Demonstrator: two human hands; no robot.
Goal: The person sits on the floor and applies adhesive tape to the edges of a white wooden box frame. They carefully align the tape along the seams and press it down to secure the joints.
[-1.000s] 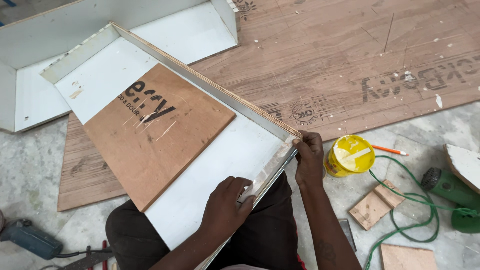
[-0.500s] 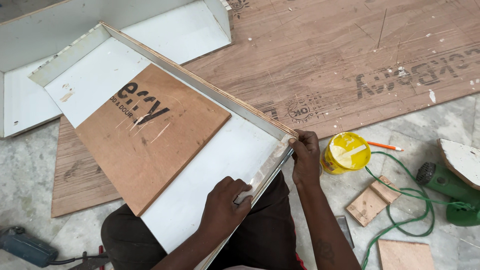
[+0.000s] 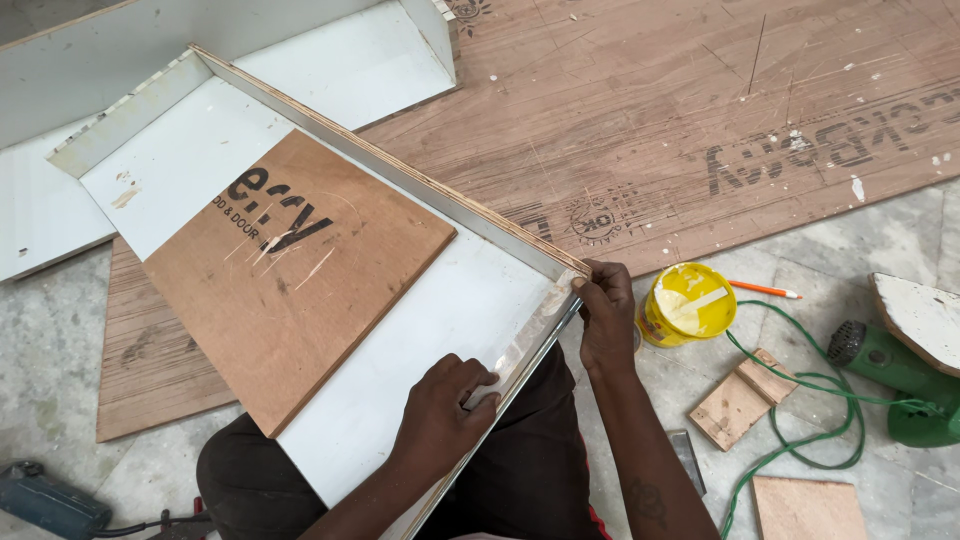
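Left hand (image 3: 440, 412) presses a shiny strip (image 3: 525, 350) flat along the white panel (image 3: 420, 330) near edge, while right hand (image 3: 605, 315) pinches its corner end, keeping it aligned.

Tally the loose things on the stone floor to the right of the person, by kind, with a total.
Yellow tub: 1
Orange pencil: 1
Green power tool: 1
Green cord: 1
Small wood offcuts: 2, one beside the cord, one at the bottom edge
Total: 6
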